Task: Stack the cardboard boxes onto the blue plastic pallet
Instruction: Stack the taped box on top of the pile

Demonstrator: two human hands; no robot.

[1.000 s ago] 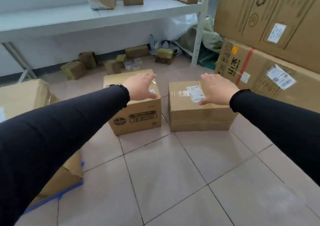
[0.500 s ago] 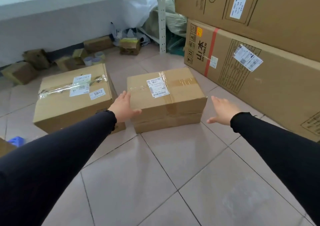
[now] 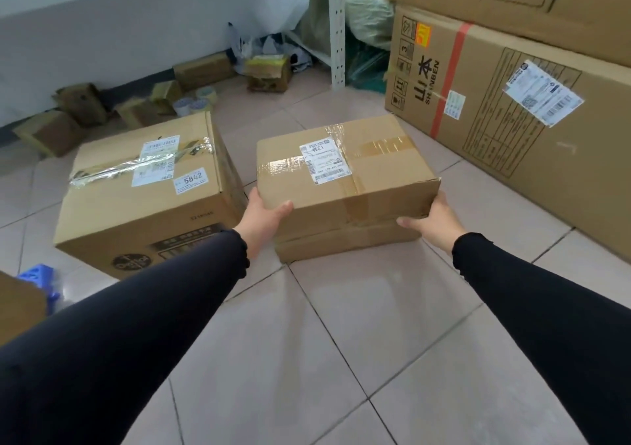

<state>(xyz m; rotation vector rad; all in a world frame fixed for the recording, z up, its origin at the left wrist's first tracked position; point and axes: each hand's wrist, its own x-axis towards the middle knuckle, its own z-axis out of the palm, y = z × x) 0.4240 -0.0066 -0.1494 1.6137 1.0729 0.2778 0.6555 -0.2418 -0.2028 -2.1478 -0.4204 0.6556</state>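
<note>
I am clasping the taped box point(image 3: 345, 185) by its two near corners, my left hand point(image 3: 264, 214) wrapping the left edge, my right hand point(image 3: 433, 221) cupping the right, fingers clamped on cardboard. It is sitting on the tiles point(image 3: 307, 342). Left of it a bigger box point(image 3: 146, 192) is standing just apart; right of it big cartons point(image 3: 512, 130) are leaving a strip of floor; a blue pallet point(image 3: 41, 279) corner is showing far left.

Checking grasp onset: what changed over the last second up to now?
Both hands came off the box tops and dropped to the taped box: left hand now grips its near-left corner, right hand its near-right corner. Box not visibly lifted from the tile floor. The 5842 box beside it stayed put.
</note>
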